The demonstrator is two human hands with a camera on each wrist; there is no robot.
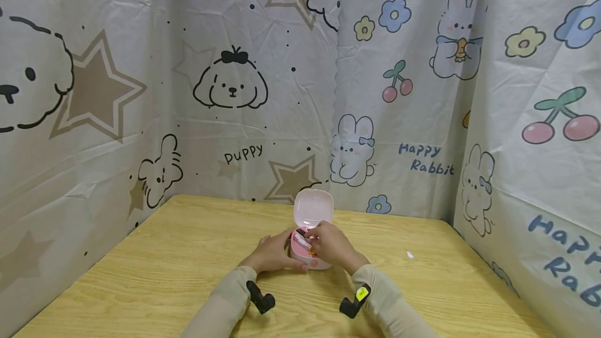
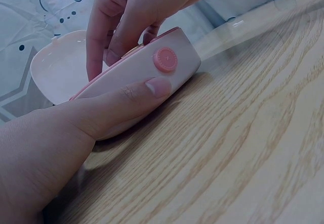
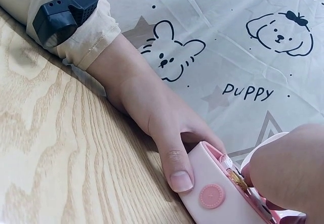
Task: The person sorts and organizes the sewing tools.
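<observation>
A small pink box (image 1: 324, 264) stands on the table with its pale pink lid (image 1: 313, 205) raised at the back. A round pink button (image 2: 165, 59) is on its front wall. My left hand (image 1: 272, 253) grips the box at its left side, the thumb lying along the front beside the button. Over the opening, my right hand (image 1: 334, 245) reaches down with bent fingers among the contents; I cannot tell whether it pinches one. Inside show slim white-and-pink pieces (image 1: 302, 241), a dark piece (image 1: 301, 232) and a gold-coloured piece (image 3: 237, 178).
The wooden table (image 1: 211, 275) reaches back to a printed curtain (image 1: 244, 129) that encloses its sides. A small white scrap (image 1: 410, 255) lies to the right of the box. Each sleeve carries a black wrist camera (image 1: 260, 299).
</observation>
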